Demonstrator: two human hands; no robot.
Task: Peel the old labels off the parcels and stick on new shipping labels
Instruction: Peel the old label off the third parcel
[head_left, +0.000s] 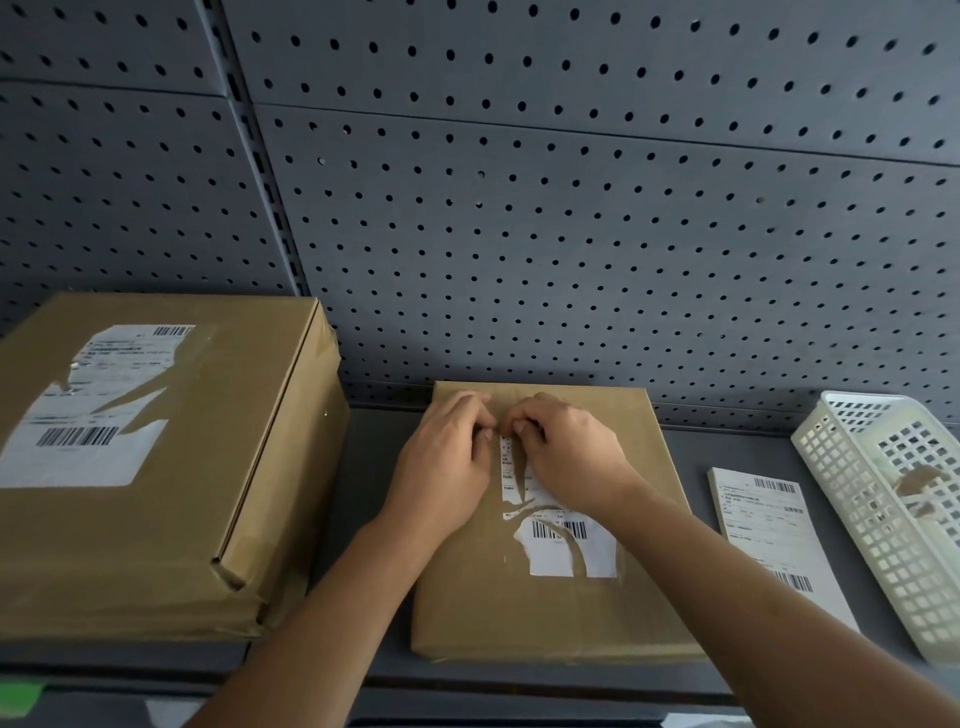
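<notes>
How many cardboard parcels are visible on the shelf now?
2. A large parcel stands at the left; a flatter parcel lies in the middle. More may be hidden beneath the large one or outside the view.

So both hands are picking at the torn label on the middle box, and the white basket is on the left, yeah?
Not quite: the white basket sits on the right, beside the stack of new labels; the big box is on the left. The rest holds: left hand and right hand both pinch the torn label on the middle box. The head view shows it.
</notes>
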